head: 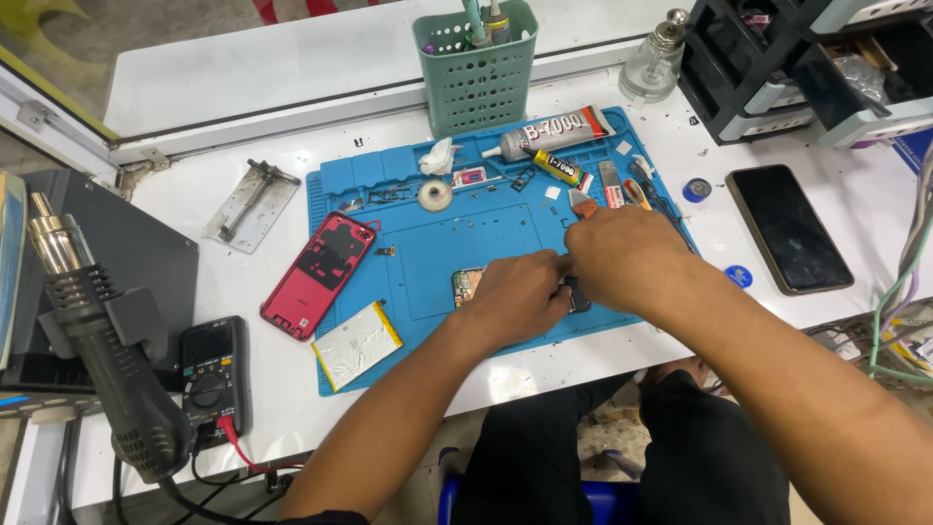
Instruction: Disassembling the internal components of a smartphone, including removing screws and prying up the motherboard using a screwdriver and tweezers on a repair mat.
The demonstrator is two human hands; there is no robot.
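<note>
My left hand (517,297) rests on an opened phone body (467,286) lying on the blue work mat (428,253), pressing it down; most of the phone is hidden under both hands. My right hand (622,255) is closed around a small tool with an orange-brown tip (581,204) that sticks out above the knuckles. A red phone back cover (319,274) lies at the mat's left edge. A silver and yellow flat battery (357,344) sits at the mat's front left corner.
Two glue tubes (554,134), a tape roll (434,195) and small parts lie at the mat's back. A green basket (476,73), glass bottle (657,60), black drawers (797,68), dark phone (789,227), multimeter (211,374), hot-air gun (107,360) and metal clamp (253,199) surround it.
</note>
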